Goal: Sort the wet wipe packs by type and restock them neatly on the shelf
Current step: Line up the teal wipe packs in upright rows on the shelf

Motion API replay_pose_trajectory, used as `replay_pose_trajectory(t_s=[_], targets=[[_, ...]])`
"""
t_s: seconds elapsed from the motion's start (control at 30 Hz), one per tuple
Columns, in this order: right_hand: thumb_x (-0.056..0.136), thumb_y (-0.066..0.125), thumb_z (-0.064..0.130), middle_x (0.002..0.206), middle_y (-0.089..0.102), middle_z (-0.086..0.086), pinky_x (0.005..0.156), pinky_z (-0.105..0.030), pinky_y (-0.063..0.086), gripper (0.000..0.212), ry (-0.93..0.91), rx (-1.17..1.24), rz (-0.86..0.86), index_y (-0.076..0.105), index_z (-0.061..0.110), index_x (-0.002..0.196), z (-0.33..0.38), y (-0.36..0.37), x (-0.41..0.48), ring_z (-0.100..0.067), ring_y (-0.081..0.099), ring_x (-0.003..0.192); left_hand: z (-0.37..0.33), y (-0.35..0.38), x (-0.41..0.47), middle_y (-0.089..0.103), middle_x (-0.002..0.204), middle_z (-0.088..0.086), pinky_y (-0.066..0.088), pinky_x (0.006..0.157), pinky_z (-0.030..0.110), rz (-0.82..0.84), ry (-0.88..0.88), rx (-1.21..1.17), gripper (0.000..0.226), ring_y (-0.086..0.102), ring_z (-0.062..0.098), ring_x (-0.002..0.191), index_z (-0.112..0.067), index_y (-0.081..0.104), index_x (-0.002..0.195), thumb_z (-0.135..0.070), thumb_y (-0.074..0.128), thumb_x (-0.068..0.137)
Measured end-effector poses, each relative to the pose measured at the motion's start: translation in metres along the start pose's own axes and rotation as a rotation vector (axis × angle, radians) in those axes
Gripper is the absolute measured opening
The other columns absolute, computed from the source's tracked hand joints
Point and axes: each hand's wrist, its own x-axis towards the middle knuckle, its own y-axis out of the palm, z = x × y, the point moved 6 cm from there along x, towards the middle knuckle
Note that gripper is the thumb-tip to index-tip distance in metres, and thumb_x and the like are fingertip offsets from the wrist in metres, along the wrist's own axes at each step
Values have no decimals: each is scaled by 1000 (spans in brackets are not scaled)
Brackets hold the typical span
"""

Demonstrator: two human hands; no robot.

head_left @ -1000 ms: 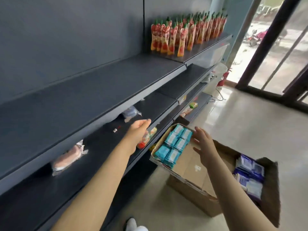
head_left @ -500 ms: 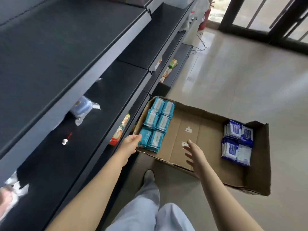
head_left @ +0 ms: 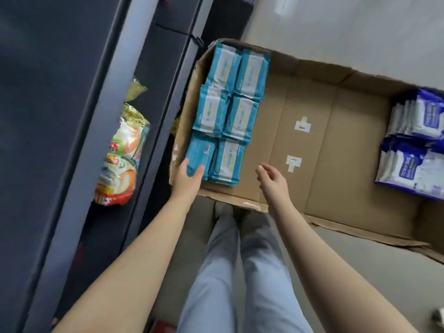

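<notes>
Several teal wet wipe packs lie in two rows at the left end of an open cardboard box on the floor. My left hand grips the near end of the nearest left teal pack, thumb on one side and fingers on the other. Over the box's near edge my right hand hovers with loosely curled fingers and holds nothing. Stacks of dark blue and white wipe packs sit at the box's right end.
A dark shelf unit runs along the left, its grey front edge close to the box. Colourful snack bags lie on a lower shelf. My legs in light trousers stand just in front of the box.
The view has tilted down from the shelves to the box. My left hand came down from the shelf to the near-left teal pack and took hold of it; my right hand stays over the box.
</notes>
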Motion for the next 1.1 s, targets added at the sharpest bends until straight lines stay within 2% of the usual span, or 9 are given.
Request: replay_pose_trajectory(t_s=[0.17,0.33,0.5,0.6,0.67,0.73,0.9,1.03,1.1], targets=[[93,66,37,122,64,1,92,-29,50,46,32,-53,88,58,16,133,-18,40,52,-12,59,108,12,13,61,39,152,-2,32,114,47,-113,79,198,69,34,23,139,-25,36,150,-48,61,90],[85,76,35,115,66,0,89,-33,54,47,13,-157,80,60,14,124,-25,58,73,-15,63,103,15,12,70,41,146,-3,35,106,53,-263,69,338,60,33,29,130,-33,44,136,-47,69,84],[84,78,26,90,60,0,76,-35,53,28,-11,-206,8,59,13,101,-26,60,78,-16,56,81,18,9,74,49,139,-2,40,100,55,-340,20,331,68,39,28,126,-25,46,132,-48,77,75],[85,76,25,90,61,0,76,-36,53,22,-50,-188,2,58,16,95,-22,58,75,-17,57,81,17,6,71,55,128,0,44,97,51,-376,-2,307,53,43,27,120,-20,55,116,-47,77,76],[87,74,26,97,67,-2,82,-39,56,16,-47,-144,13,60,19,92,-22,54,70,-20,63,89,17,9,69,61,120,1,49,93,49,-331,16,253,44,53,24,114,-16,60,109,-44,76,79],[90,71,24,102,69,-5,85,-39,57,12,-41,-80,14,60,20,91,-19,45,63,-21,65,95,19,14,64,67,115,3,57,86,45,-232,1,62,38,64,21,103,-13,64,112,-36,74,84],[95,64,21,106,70,-7,72,-23,56,7,-31,152,22,61,16,100,4,7,20,-16,68,92,2,15,14,70,111,-2,56,65,20,7,-57,-315,33,68,11,96,-15,63,119,-28,71,90],[97,60,16,109,70,-10,74,-29,59,18,-45,361,49,59,12,115,45,-44,-41,-17,69,91,-35,-5,-57,73,108,-2,58,75,26,89,-2,-404,32,70,12,97,-16,65,119,-26,72,89],[97,59,13,109,70,-11,70,-28,61,23,-63,425,90,57,10,120,76,-72,-77,-18,71,89,-59,-20,-102,74,104,-3,58,73,24,93,70,-408,26,72,10,93,-16,68,113,-22,73,88]])
